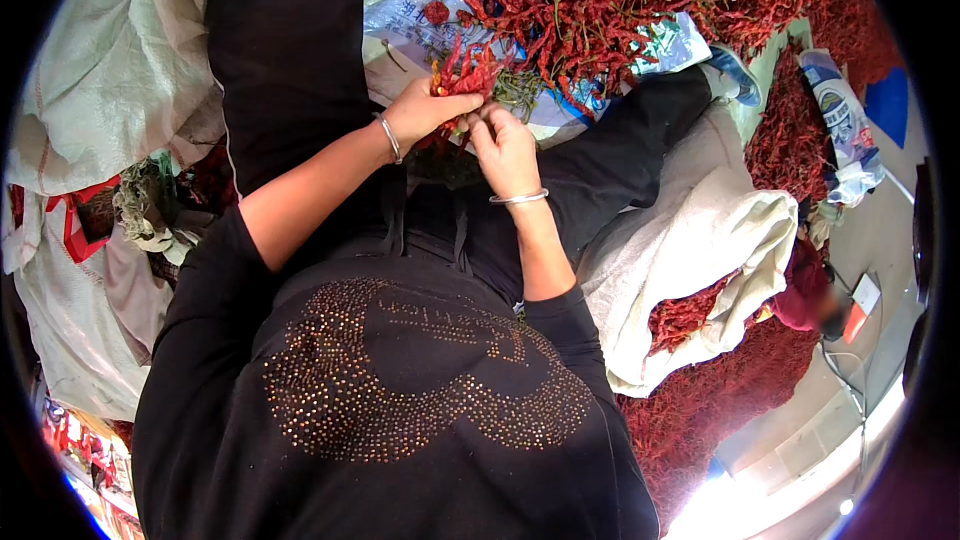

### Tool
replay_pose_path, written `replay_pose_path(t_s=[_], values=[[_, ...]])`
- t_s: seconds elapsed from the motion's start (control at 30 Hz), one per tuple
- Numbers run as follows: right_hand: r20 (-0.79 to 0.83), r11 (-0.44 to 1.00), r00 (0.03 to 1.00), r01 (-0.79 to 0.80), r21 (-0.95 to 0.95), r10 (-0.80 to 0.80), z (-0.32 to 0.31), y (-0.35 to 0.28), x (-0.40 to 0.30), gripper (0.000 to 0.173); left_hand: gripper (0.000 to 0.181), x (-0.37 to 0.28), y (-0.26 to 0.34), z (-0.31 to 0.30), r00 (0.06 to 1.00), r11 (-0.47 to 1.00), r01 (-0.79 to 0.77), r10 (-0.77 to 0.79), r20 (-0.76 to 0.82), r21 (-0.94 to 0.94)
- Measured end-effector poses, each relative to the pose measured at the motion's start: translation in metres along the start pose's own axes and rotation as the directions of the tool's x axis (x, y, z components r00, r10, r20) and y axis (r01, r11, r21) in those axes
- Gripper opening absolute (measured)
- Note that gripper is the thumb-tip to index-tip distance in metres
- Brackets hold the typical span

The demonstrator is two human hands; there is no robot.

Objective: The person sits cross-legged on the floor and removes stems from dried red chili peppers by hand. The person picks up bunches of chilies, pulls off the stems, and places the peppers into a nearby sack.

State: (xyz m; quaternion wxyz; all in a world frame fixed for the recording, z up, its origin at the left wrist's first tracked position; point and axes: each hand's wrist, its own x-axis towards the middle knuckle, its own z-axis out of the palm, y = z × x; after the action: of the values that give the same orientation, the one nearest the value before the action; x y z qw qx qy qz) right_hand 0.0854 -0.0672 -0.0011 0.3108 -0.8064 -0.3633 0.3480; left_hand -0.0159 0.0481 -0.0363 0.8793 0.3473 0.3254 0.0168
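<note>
My left hand (420,114), with a silver bangle at the wrist, is closed around a bunch of dried red chili peppers (469,75) that fans out above the fingers. Touching the lower edge of the bunch are the bent fingertips of my right hand (504,146), which also wears a bangle. The fingertips appear to pinch a stem, but it is too small to tell for sure. Just beyond the hands lies a small heap of greenish stems (519,92) on a printed plastic sack (397,22). A large pile of dried red chilies (585,0) rises behind it.
An open white woven sack (675,240) holding chilies lies at the right, with more chilies (697,412) spread below it. White woven sacks (112,67) stand at the left. A person in dark red clothing (802,292), a cable (862,390) and a rolled printed bag (844,120) are at the far right.
</note>
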Motion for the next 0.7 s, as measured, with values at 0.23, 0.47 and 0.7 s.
replay_pose_path(t_s=[0.23, 0.47, 0.7], values=[[-0.165, 0.980, 0.982, 0.056, -0.190, -0.089, -0.016, 0.019, 0.033, 0.012, 0.014, -0.011, 0.012, -0.014, 0.996, 0.941, 0.013, -0.043, -0.081, -0.337], [-0.160, 0.926, 0.949, 0.211, -0.313, -0.271, -0.029, 0.042, 0.084, 0.009, 0.008, -0.003, 0.008, -0.009, 0.984, 0.982, -0.044, 0.011, -0.178, -0.182], [-0.295, 0.645, 0.930, 0.087, 0.760, 0.221, -0.086, 0.011, 0.046, 0.005, 0.017, -0.009, 0.028, 0.007, 0.967, 0.969, -0.200, 0.172, -0.188, -0.142]])
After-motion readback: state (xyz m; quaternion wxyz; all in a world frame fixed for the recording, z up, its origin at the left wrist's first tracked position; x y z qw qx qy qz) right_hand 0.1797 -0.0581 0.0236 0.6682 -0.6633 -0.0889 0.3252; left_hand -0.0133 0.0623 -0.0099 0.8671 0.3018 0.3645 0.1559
